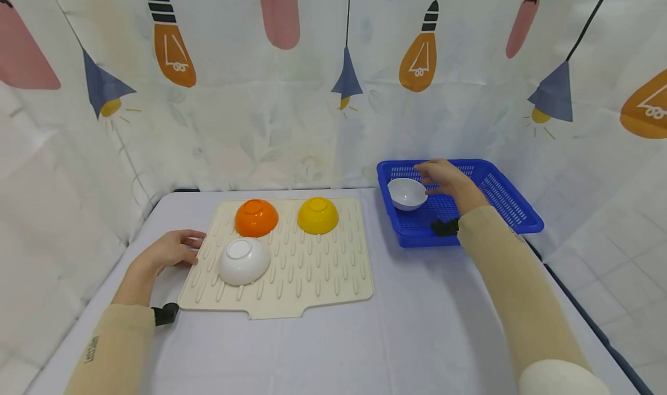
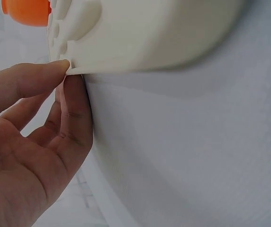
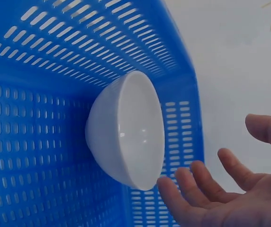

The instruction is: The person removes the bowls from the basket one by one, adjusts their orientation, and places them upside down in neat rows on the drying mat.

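A cream drying mat (image 1: 312, 279) with raised ridges lies on the table, and my left hand (image 1: 174, 249) pinches its left edge between thumb and fingers, as the left wrist view shows. Upside down on the mat are an orange bowl (image 1: 256, 218), a yellow bowl (image 1: 318, 216) and a white bowl (image 1: 244, 262). Over the blue basket (image 1: 500, 189) at the right, my right hand (image 1: 443, 178) is held with fingers spread. Another white bowl (image 3: 126, 132) stands upright inside the basket, close to the fingertips; whether they touch it I cannot tell.
A white cloth covers the table (image 1: 333, 348). Behind it hangs a white curtain (image 1: 234, 123) printed with lamps and bulbs. The basket's perforated walls rise around the bowl at the table's back right.
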